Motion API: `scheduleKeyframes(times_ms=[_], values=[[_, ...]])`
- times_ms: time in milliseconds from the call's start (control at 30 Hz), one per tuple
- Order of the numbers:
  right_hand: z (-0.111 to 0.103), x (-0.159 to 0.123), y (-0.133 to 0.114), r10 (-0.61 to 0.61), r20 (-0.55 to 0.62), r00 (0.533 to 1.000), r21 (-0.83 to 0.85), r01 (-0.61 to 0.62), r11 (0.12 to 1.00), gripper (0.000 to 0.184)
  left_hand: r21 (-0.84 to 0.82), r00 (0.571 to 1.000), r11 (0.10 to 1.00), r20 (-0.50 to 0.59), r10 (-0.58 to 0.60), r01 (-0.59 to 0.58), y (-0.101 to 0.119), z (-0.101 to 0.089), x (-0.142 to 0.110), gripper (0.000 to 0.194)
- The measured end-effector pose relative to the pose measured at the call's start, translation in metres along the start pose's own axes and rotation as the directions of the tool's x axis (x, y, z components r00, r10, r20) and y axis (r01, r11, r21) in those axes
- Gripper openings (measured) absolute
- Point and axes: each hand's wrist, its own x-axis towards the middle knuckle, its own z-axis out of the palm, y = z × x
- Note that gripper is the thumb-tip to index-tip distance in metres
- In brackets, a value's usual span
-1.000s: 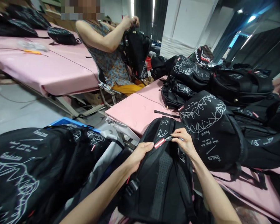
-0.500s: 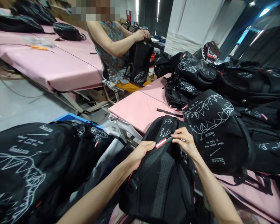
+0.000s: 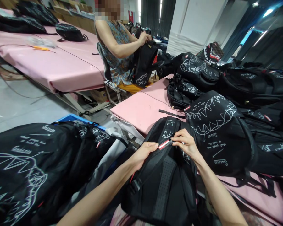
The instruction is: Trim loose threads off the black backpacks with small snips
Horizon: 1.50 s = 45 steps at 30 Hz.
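Note:
A black backpack (image 3: 165, 188) stands before me with its padded back and shoulder straps facing up. Near its top, a strap (image 3: 168, 133) with white line drawings carries a small red-and-white label (image 3: 164, 144). My left hand (image 3: 145, 153) pinches the strap at the label's left end, thumb on top. Just right of the label, my right hand (image 3: 185, 142) pinches a thin dark strip of the strap between thumb and fingers. The fingertips of both hands are close together, with the label between them.
More black backpacks (image 3: 217, 135) with white scribbles crowd the pink table (image 3: 134, 110) at right. At left, a large backpack (image 3: 16, 157) lies over a blue crate (image 3: 72, 117). Across the table, a seated person (image 3: 120, 47) handles another backpack (image 3: 145, 62). A second pink table (image 3: 68, 59) stands behind.
Both hands keep their pinch by the label; the right fingertips have shifted slightly left, toward it. The other person has leaned a little to the right.

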Motion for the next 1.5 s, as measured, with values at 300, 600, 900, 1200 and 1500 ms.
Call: scheduleKeyframes(times_ms=[300, 600, 900, 1200, 1500], values=[[-0.001, 0.002, -0.011, -0.042, 0.082, 0.996, -0.093, 0.05, 0.994, 0.017, 0.109, 0.999, 0.994, -0.038, 0.031, -0.027, -0.003, -0.003, 0.001, 0.038], [-0.005, -0.001, -0.011, -0.026, 0.091, 0.996, -0.08, 0.034, 0.996, 0.018, 0.165, 0.999, 0.986, -0.019, 0.035, -0.031, 0.0, 0.0, -0.001, 0.042], [0.006, 0.001, -0.016, -0.032, 0.137, 0.99, -0.071, 0.042, 0.997, 0.018, 0.178, 0.998, 0.982, -0.008, 0.068, -0.066, 0.0, 0.001, -0.002, 0.042], [-0.004, -0.003, -0.043, 0.246, 0.055, 0.968, 0.186, -0.252, 0.95, 0.013, 0.143, 0.999, 0.989, -0.017, 0.037, -0.035, 0.0, -0.003, -0.005, 0.035], [-0.023, -0.105, 0.007, 0.839, -0.283, 0.464, 0.426, -0.724, 0.543, 0.038, 0.296, 0.985, 0.95, -0.167, -0.048, 0.096, -0.016, -0.049, -0.009, 0.039]])
